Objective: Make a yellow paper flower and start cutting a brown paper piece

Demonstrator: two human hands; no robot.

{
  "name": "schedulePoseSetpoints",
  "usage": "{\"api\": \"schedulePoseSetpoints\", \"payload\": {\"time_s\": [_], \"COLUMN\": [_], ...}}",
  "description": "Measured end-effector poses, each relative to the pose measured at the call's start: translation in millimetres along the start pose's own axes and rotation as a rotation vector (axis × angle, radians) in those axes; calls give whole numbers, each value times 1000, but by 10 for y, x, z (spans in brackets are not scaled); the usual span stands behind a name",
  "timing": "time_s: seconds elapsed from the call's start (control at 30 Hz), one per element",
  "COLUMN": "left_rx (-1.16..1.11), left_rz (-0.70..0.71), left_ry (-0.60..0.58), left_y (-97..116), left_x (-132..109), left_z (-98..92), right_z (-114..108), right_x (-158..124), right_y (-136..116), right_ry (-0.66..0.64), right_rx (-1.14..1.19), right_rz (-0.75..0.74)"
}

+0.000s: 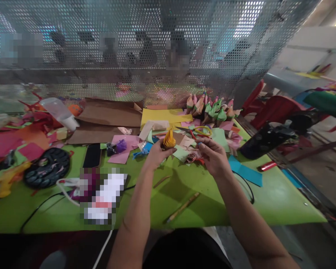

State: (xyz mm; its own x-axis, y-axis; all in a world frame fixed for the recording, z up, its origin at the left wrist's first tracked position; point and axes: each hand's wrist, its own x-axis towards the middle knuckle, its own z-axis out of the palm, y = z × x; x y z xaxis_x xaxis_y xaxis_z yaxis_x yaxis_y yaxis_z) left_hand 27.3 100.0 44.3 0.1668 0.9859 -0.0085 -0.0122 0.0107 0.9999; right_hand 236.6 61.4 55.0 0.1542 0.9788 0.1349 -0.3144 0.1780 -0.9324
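My left hand (pixel 157 153) is closed around the base of a yellow paper swirl (pixel 169 139), which stands upright with its tip twisted to a point. To its right, my right hand (pixel 212 154) is pinched, thumb against fingers; a small bluish bit shows at the fingertips, too small to name. Just beyond my hands lie scissors (pixel 187 130), a yellow ring-shaped item (pixel 203 131) and crumpled paper scraps (pixel 194 157). A cluster of paper swirl cones (pixel 212 110) in green, pink and cream stands at the back right.
The green table (pixel 196 179) carries a wooden stick (pixel 183 207), a phone (pixel 92 156), a black coiled item (pixel 47 168), brown paper sheets (pixel 109 116) and a blue paper piece (pixel 245 171). A dark bottle (pixel 266 140) lies tilted at right. A perforated metal screen (pixel 128 48) borders the back.
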Motion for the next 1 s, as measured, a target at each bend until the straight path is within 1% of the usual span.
{"api": "schedulePoseSetpoints", "payload": {"time_s": [0.2, 0.33, 0.47, 0.67, 0.87, 1.0], "left_rx": [20, 33, 45, 35, 30, 38], "left_rz": [17, 24, 22, 31, 21, 36], "left_ry": [0, -13, -13, -19, -27, -24], "left_y": [-23, -27, -40, -47, -29, -37], "left_x": [2, 0, 14, 22, 8, 13], "left_z": [-8, -12, -15, -20, -17, -9], "right_z": [2, -3, -28, -37, -8, 0], "right_x": [7, 7, 10, 24, 9, 4], "right_y": [2, -1, 14, 51, 4, -16], "right_ry": [-44, -24, -4, 33, -23, -7], "right_rx": [43, 77, 53, 81, 107, 113], "right_rz": [-48, -29, 6, 12, -12, 11]}}
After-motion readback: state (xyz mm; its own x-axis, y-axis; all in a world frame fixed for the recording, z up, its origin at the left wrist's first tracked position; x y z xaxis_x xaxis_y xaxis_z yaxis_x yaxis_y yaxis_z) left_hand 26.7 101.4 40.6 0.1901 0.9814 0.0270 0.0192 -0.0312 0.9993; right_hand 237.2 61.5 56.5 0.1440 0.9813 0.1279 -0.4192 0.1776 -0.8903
